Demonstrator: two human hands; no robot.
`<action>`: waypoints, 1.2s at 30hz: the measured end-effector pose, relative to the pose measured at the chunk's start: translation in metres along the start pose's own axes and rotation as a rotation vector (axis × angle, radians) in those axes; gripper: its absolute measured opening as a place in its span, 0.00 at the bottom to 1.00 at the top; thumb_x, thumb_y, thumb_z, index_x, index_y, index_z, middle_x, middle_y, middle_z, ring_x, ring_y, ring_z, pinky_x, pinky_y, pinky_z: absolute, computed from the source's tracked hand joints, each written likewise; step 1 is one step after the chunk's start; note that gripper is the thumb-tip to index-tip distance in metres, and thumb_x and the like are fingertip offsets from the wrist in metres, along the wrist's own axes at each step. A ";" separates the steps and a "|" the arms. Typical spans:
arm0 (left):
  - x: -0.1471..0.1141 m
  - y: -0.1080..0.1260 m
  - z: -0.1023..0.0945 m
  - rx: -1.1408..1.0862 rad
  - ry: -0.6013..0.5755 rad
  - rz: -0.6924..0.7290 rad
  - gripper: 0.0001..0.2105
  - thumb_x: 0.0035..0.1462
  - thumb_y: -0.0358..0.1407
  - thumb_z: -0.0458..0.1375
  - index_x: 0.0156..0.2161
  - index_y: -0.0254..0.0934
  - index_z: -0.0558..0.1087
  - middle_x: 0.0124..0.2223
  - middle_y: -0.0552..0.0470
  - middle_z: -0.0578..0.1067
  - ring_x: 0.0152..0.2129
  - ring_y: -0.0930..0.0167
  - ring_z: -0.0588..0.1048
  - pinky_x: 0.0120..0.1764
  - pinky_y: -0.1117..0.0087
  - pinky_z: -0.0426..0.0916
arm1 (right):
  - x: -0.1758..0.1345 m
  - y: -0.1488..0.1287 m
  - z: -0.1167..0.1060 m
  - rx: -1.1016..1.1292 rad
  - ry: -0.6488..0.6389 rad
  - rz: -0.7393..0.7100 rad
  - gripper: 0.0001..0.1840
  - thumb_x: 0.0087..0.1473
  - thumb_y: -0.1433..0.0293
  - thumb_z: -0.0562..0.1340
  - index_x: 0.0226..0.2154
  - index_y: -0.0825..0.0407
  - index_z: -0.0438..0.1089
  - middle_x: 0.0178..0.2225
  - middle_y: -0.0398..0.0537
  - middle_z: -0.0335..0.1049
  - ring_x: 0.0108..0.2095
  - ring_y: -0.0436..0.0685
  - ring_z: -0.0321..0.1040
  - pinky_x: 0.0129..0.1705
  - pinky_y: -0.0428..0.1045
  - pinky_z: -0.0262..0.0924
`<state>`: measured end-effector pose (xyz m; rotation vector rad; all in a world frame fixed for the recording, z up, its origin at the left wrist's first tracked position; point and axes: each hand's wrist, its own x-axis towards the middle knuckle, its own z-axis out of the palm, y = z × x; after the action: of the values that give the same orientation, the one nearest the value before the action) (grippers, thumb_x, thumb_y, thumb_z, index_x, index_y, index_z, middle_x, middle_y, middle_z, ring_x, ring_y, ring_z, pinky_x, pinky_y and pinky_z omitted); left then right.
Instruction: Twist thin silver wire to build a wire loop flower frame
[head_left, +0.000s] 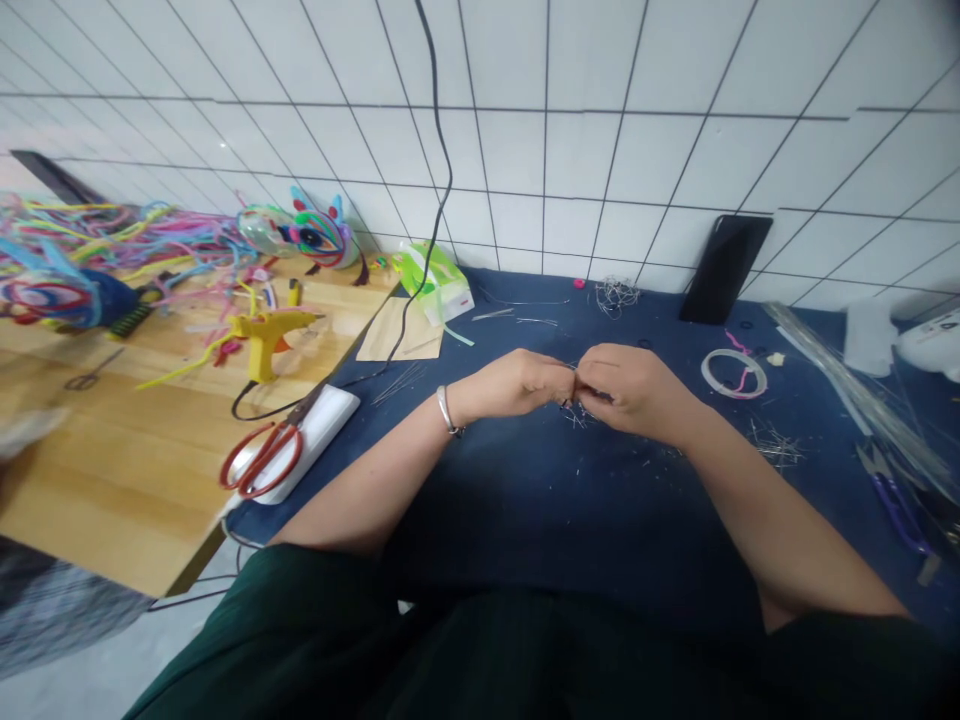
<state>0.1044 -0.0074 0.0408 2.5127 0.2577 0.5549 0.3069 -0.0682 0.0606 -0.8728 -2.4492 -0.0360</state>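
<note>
My left hand [529, 382] and my right hand [624, 385] meet fingertip to fingertip over the dark blue tabletop [510, 510]. Both are closed in a pinch. Some thin wire bits [576, 416] show just under the fingers; whether they are held or lie on the cloth I cannot tell. What sits between the fingertips is hidden. A silver bracelet [445, 408] circles my left wrist. Right of my right hand lie a pile of short wire pieces [777, 446] and a roll of clear tape [735, 373].
Red-handled scissors [262, 460] rest on a white power strip [315, 440] at left. A yellow glue gun [266, 335] stands on the wooden table [150, 460]. A black phone [726, 270] leans on the wall. Purple-handled snips [896, 505] and long wires [870, 390] lie right.
</note>
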 end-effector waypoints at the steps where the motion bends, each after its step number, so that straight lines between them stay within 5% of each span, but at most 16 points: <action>1: 0.000 0.000 0.000 -0.006 -0.001 -0.002 0.10 0.60 0.32 0.49 0.32 0.38 0.71 0.31 0.51 0.74 0.27 0.75 0.71 0.33 0.75 0.64 | 0.000 0.000 0.002 0.015 0.002 0.014 0.09 0.53 0.75 0.55 0.25 0.52 0.65 0.26 0.46 0.68 0.30 0.52 0.64 0.31 0.47 0.59; 9: 0.003 -0.002 -0.001 -0.200 0.028 -0.108 0.07 0.57 0.27 0.52 0.31 0.36 0.71 0.32 0.53 0.75 0.29 0.76 0.73 0.35 0.75 0.66 | -0.003 0.007 0.017 0.137 0.069 0.166 0.04 0.46 0.75 0.58 0.24 0.52 0.66 0.25 0.42 0.64 0.26 0.49 0.60 0.28 0.46 0.54; 14: 0.002 -0.009 0.001 -0.436 0.193 -0.213 0.02 0.55 0.30 0.57 0.31 0.34 0.71 0.32 0.51 0.75 0.31 0.74 0.75 0.35 0.73 0.70 | -0.002 0.008 0.011 0.159 0.111 0.237 0.04 0.45 0.76 0.58 0.24 0.51 0.65 0.24 0.41 0.63 0.25 0.47 0.59 0.28 0.45 0.55; 24: 0.005 -0.029 0.011 -0.843 0.567 -0.312 0.11 0.50 0.36 0.65 0.32 0.33 0.66 0.33 0.52 0.75 0.26 0.77 0.75 0.31 0.75 0.70 | -0.001 0.003 0.012 0.203 0.094 0.238 0.05 0.44 0.78 0.58 0.24 0.52 0.64 0.25 0.40 0.63 0.25 0.46 0.59 0.29 0.44 0.56; 31: 0.004 -0.024 0.009 -0.849 0.509 -0.270 0.12 0.47 0.34 0.66 0.29 0.33 0.66 0.32 0.53 0.75 0.26 0.78 0.74 0.31 0.75 0.69 | -0.001 0.006 0.012 0.092 0.121 0.204 0.05 0.47 0.76 0.58 0.25 0.51 0.65 0.24 0.41 0.64 0.26 0.48 0.60 0.30 0.45 0.56; 36: 0.005 -0.017 0.009 -0.800 0.421 -0.245 0.10 0.50 0.34 0.64 0.30 0.33 0.67 0.30 0.52 0.74 0.26 0.77 0.73 0.31 0.74 0.69 | -0.003 0.010 0.017 -0.026 0.226 0.166 0.06 0.53 0.73 0.58 0.35 0.51 0.70 0.32 0.47 0.71 0.33 0.52 0.67 0.36 0.48 0.61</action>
<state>0.1117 0.0039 0.0268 1.5584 0.3975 0.8734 0.3068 -0.0592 0.0432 -1.0217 -2.1660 -0.1005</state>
